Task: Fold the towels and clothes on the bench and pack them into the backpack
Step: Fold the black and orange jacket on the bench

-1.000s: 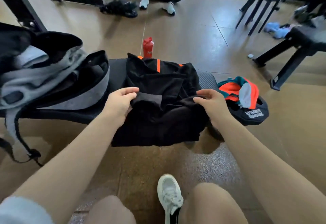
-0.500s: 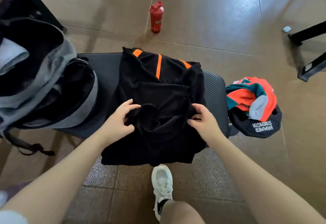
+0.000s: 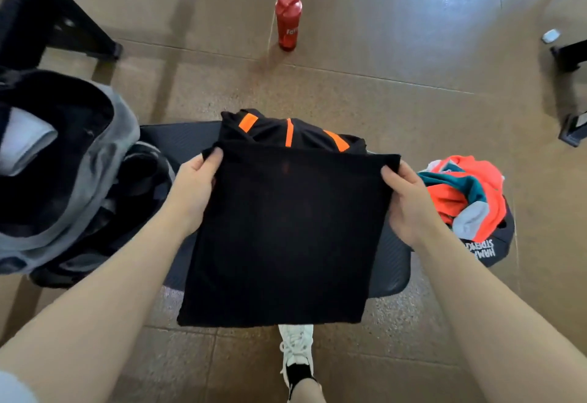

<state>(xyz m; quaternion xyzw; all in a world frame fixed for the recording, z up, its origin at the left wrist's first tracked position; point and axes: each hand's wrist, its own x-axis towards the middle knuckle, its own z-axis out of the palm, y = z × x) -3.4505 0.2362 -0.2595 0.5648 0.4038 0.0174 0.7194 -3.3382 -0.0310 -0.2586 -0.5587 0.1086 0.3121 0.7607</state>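
— Where is the black cloth (image 3: pixel 286 237) held?
— Over the bench (image 3: pixel 392 263), its top corners pinched by the left hand (image 3: pixel 193 193) and right hand (image 3: pixel 409 202).
— And the backpack (image 3: pixel 76 186)?
— Left of the bench, gaping open.

The black garment (image 3: pixel 286 228) is thin matt cloth (faintly see-through); the bench (image 3: pixel 392 263) pad looks ribbed, the floor (image 3: pixel 397 37) glossy, speckled.

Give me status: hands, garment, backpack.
Left hand and right hand pinch black garment by top corners, held up over bench. Backpack open at left. Orange-teal clothes unfolded at right.
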